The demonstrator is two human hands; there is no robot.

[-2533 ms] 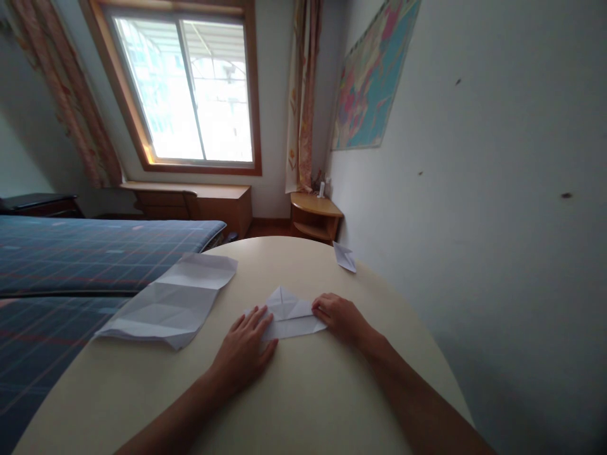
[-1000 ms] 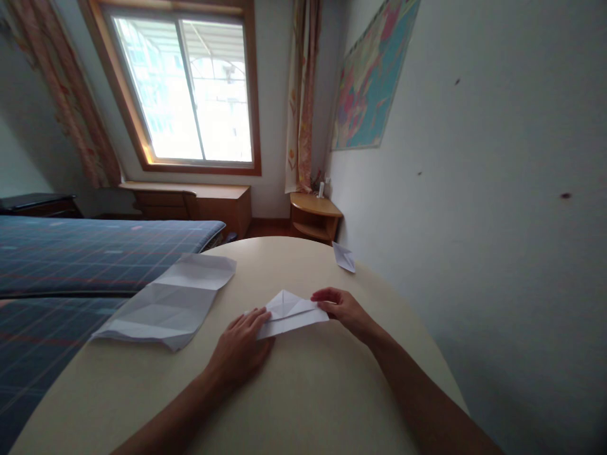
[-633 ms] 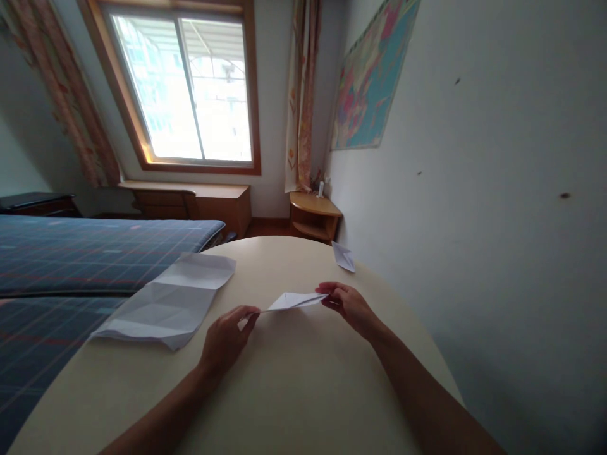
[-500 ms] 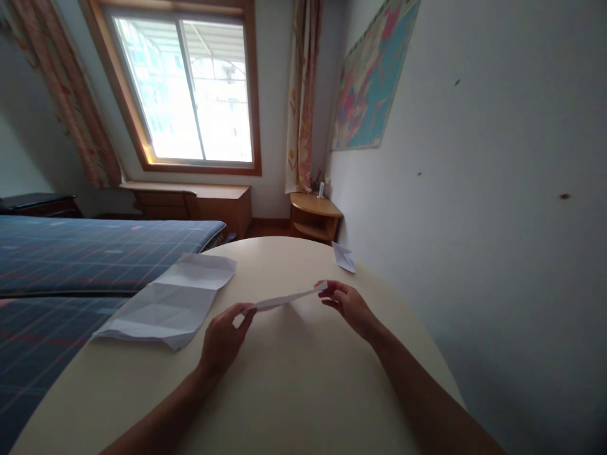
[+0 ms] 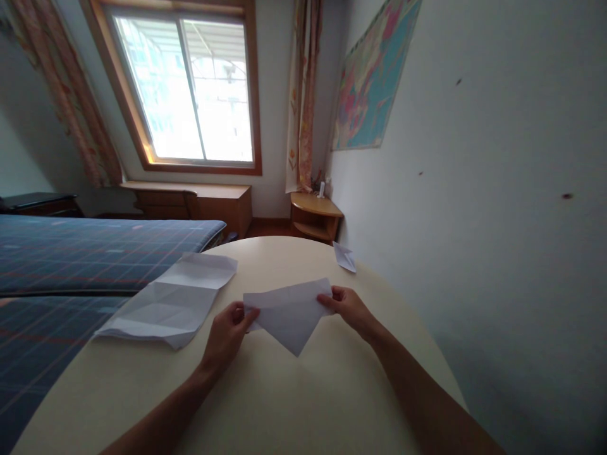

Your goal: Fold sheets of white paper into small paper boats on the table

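Observation:
A folded sheet of white paper (image 5: pixel 289 311) is stretched between my two hands over the pale round table (image 5: pixel 294 411). Its top edge runs nearly straight, and a pointed flap hangs toward me. My left hand (image 5: pixel 231 328) pinches the left end, thumb in front and fingers behind. At the right end, my right hand (image 5: pixel 348 306) grips the paper the same way, with the thumb on the near face. The fingers behind the paper are partly hidden.
Creased white sheets (image 5: pixel 175 309) lie at the table's left edge, beside the plaid mattress (image 5: pixel 95 253). Near the far right edge sits a small folded paper piece (image 5: pixel 344 258). The white wall (image 5: pixel 497 265) stands close on the right.
The paper was seen nearly edge-on, as a thin strip; now its broad face is turned toward me with the point downward. Both hands keep hold of its ends.

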